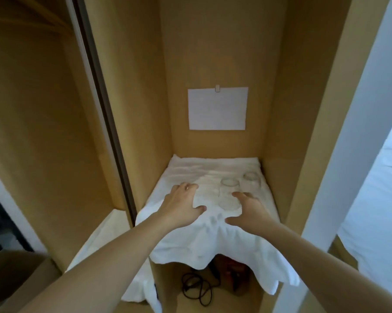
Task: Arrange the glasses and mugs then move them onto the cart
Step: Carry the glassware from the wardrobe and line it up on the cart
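Two clear drinking glasses stand on a white cloth (204,242) that covers a shelf inside a wooden cupboard niche. The nearer glass (229,195) is in the middle right of the shelf, the farther glass (251,180) behind it toward the right wall. My left hand (183,205) hovers over or rests on the cloth left of the nearer glass, fingers spread and holding nothing. My right hand (247,210) reaches with open fingers just in front and right of the nearer glass; whether it touches the glass is unclear. No mugs or cart are in view.
A white sheet of paper (218,108) hangs on the niche's back wall. Wooden side walls close in the shelf on both sides. Below the shelf lie a black cable (196,290) and a dark red object (233,271). A bed with white linen (380,199) is at right.
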A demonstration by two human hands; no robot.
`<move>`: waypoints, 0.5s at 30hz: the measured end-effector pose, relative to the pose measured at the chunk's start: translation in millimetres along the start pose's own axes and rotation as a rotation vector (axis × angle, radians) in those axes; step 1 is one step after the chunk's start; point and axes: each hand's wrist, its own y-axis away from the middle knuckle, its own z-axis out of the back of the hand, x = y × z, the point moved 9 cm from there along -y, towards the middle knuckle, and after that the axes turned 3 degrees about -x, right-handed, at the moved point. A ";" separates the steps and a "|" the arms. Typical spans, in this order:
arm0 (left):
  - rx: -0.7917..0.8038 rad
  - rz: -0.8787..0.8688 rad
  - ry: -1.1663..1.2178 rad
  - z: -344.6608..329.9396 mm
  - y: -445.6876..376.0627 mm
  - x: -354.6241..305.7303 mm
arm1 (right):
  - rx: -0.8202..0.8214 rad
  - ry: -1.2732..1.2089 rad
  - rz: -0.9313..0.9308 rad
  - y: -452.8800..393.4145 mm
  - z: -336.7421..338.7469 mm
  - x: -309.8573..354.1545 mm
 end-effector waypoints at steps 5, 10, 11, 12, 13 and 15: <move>0.025 -0.061 0.042 -17.0 -44.2 -13.9 | -0.039 0.025 -0.078 -33.1 17.9 -27.8; 0.071 -0.071 0.054 -40.9 -104.1 -24.1 | -0.087 0.011 -0.122 -91.5 32.4 -54.9; 0.100 -0.069 0.054 -49.7 -115.2 -24.8 | -0.078 0.007 -0.136 -103.3 30.2 -62.4; 0.121 -0.072 0.047 -57.5 -127.1 -25.7 | -0.067 0.003 -0.150 -115.5 26.6 -69.7; 0.132 -0.077 0.041 -64.0 -139.2 -26.3 | -0.056 0.004 -0.167 -126.8 23.1 -76.0; 0.134 -0.072 0.052 -74.2 -162.9 -26.9 | -0.051 0.034 -0.215 -148.2 18.9 -88.3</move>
